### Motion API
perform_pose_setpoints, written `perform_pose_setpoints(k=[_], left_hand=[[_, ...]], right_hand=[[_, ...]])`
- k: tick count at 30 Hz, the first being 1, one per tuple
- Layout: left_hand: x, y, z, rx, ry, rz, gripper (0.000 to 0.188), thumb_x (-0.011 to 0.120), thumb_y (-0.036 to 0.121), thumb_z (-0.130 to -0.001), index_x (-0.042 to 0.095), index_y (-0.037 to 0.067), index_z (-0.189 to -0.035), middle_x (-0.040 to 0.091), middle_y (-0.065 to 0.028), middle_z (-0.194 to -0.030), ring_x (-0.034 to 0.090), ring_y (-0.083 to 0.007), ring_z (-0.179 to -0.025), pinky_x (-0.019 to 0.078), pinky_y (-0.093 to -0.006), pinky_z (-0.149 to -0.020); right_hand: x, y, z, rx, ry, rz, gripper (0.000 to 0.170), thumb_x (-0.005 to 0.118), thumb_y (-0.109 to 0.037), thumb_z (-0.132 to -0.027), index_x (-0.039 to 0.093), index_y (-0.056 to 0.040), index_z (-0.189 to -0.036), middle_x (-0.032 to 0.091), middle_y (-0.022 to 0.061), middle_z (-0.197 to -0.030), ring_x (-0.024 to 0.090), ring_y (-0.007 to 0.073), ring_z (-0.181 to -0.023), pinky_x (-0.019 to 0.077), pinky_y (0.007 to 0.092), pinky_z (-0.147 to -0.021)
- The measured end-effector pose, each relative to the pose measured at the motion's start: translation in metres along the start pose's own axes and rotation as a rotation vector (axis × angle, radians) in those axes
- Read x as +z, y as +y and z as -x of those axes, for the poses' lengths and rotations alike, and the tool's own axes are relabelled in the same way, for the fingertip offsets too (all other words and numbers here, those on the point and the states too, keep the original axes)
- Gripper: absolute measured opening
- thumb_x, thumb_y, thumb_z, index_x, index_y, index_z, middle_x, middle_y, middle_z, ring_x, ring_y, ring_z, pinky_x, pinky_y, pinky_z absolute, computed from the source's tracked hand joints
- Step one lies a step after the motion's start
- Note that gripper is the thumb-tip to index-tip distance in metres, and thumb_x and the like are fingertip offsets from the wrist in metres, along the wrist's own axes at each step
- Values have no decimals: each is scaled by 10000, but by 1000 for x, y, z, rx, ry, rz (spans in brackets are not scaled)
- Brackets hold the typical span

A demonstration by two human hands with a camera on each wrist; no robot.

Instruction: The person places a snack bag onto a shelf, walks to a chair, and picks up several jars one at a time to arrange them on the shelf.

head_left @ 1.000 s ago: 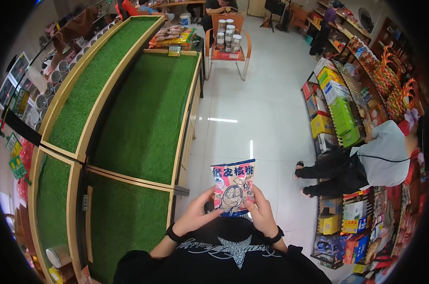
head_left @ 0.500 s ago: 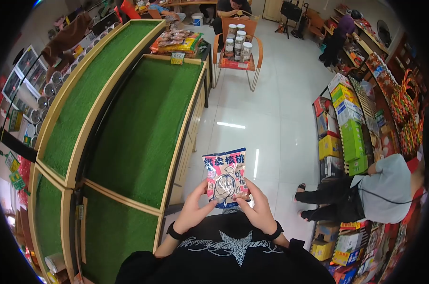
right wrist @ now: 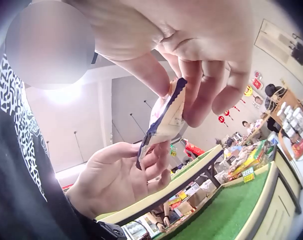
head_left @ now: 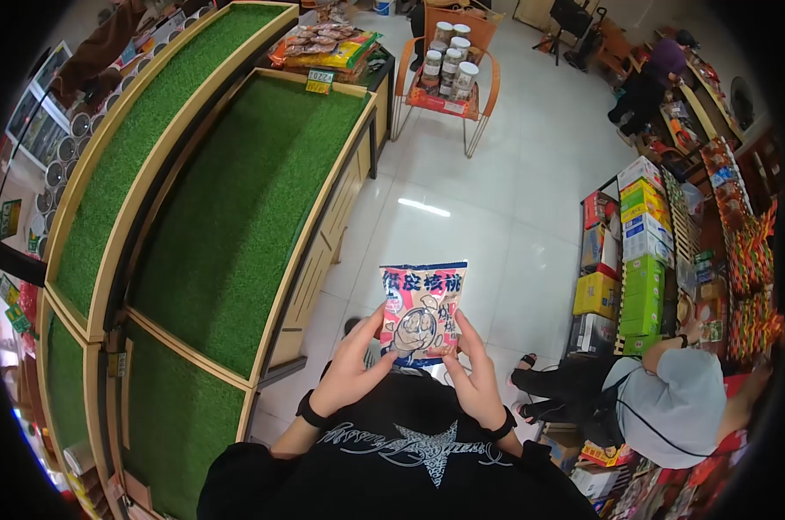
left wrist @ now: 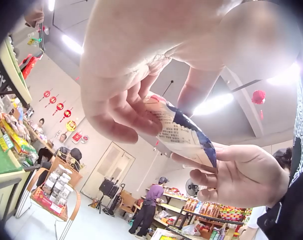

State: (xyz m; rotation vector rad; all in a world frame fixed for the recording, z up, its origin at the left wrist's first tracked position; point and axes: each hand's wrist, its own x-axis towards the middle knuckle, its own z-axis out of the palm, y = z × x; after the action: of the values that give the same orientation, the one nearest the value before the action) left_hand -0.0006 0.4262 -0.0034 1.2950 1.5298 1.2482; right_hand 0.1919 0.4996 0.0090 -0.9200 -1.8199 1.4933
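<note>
Both hands hold one small printed bag (head_left: 422, 314), cream and pink with dark blue edges and large characters across its top, upright in front of the chest. At its left lower side the left hand (head_left: 354, 364) grips it, thumb on the front. The right hand (head_left: 476, 374) pinches the opposite lower side. In the left wrist view the bag's back (left wrist: 181, 131) with fine print shows, the left hand's fingers (left wrist: 136, 107) curled behind it. From the right wrist, the bag (right wrist: 164, 117) appears edge-on between the two hands.
Green-lined display bins (head_left: 236, 191) stand at the left, with packaged goods (head_left: 327, 48) beyond. A chair (head_left: 449, 104) holds several jars. On the right are shelves of boxes (head_left: 644, 286) and a person in a grey top (head_left: 670, 403); white tiled floor (head_left: 462, 182) lies between.
The head view has shifted over the surroundings, and the bins and the person in grey appear lower. Both hands keep hold of the bag, which has tilted slightly and moved a little.
</note>
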Motion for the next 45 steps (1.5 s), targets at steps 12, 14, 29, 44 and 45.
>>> perform_pose_setpoints(k=[12, 14, 29, 44, 45], left_hand=[[-21, -18, -106, 108, -3, -54, 704, 620, 52, -800, 265, -26, -1403, 553, -208, -1114, 559, -294, -1011, 427, -354, -888], [-29, -15, -135, 135, 17, -7, 725, 628, 60, -796, 251, -21, -1409, 556, -218, -1108, 570, -309, -994, 431, -367, -882], [-100, -24, -257, 178, -86, -173, 694, 617, 17, -802, 249, -95, -1380, 524, -212, -1189, 542, -271, -1070, 405, -340, -931], [-87, -32, -380, 107, 237, -128, 697, 646, 66, -788, 301, -51, -1384, 580, -201, -1049, 582, -288, -961, 443, -352, -854], [-83, -31, -392, 84, 242, -108, 695, 648, 68, -786, 310, -44, -1382, 586, -194, -1028, 583, -288, -953, 444, -353, -847]], right_hand=[[-18, 10, -102, 3, 12, -28, 566, 513, -24, -878, 305, 2, -1404, 490, 124, -1308, 504, 168, -1007, 373, 301, -945], [-20, 3, -127, -11, 41, -38, 565, 516, -19, -872, 316, 4, -1400, 487, 124, -1313, 495, 167, -1001, 374, 306, -943], [-13, 9, -256, -5, 56, -138, 579, 528, 11, -849, 336, -2, -1395, 474, 145, -1332, 491, 203, -1137, 356, 316, -983], [-89, 10, -423, -76, -253, -18, 621, 559, 25, -827, 351, -64, -1404, 558, 147, -1184, 550, 205, -1037, 399, 305, -929], [-99, 11, -433, -83, -258, -9, 621, 559, 25, -827, 351, -64, -1404, 558, 147, -1184, 550, 205, -1037, 399, 305, -929]])
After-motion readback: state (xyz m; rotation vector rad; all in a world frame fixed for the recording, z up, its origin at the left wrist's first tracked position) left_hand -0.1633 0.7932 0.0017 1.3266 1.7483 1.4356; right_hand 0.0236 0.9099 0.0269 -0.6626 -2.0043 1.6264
